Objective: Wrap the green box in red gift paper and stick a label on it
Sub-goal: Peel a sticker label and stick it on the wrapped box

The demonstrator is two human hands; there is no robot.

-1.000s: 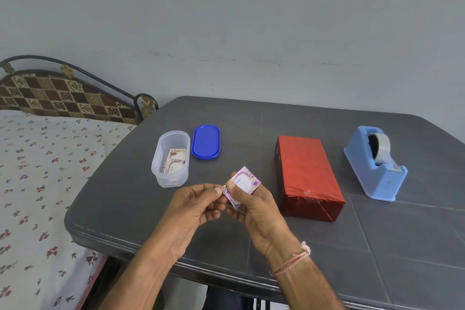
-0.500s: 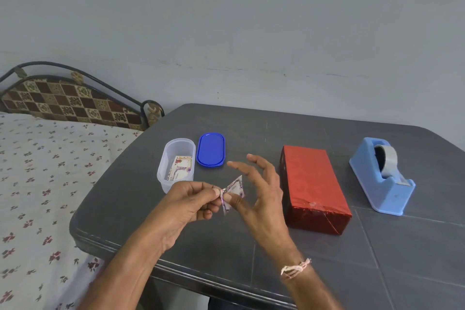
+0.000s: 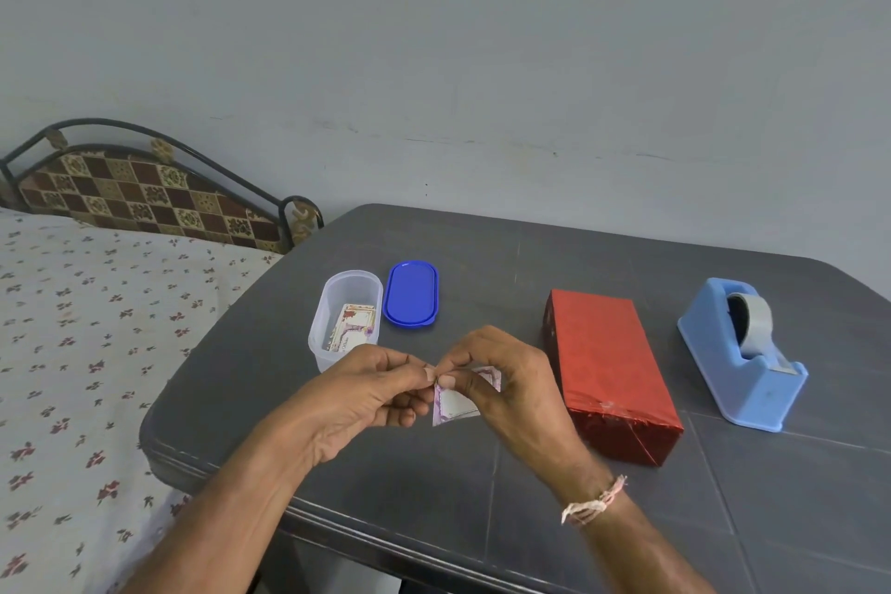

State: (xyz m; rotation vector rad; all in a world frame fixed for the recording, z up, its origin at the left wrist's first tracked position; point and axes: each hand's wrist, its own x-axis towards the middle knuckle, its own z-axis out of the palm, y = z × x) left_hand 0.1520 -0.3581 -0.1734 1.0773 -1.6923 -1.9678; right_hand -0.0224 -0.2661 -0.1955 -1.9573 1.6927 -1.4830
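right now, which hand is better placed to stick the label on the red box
Right, probably. The right hand pinches the label and is beside the red box; the left hand, also pinching it, is farther away, near the tub.

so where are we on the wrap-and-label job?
Done: the box shows red paper on every visible face, taped at its near end. In hand: left hand and right hand both pinch a small label above the table, apparently peeling its backing. Left: sticking it on; the box top shows no label yet.
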